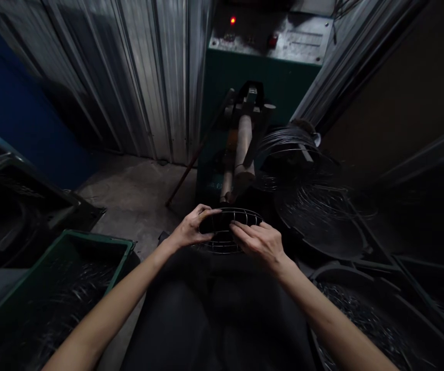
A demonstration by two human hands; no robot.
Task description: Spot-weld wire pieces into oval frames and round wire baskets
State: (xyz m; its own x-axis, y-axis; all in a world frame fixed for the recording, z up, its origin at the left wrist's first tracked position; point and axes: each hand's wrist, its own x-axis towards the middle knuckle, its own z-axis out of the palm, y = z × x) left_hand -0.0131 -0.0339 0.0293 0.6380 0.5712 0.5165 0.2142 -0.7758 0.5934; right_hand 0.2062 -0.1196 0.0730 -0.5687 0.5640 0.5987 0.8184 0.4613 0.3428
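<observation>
A round wire basket-like frame (225, 247) of thin metal rods sits above my lap, between both hands. My left hand (193, 225) grips its left side, thumb and fingers around the rim. On the right side my right hand (258, 239) holds the wire frame, with fingers reaching over its inside. Just beyond it stands a green machine (268, 72) with two cylindrical arms, the upper one a pale metal bar (244, 139) pointing toward me.
On the left is a green bin (65, 237) with thin metal pieces. Loops of wire (287, 139) hang right of the machine. Round tubs, one holding metal pieces (361, 314), stand at the right. A red light (233, 20) glows on the control panel. Corrugated metal wall (156, 77) rises behind.
</observation>
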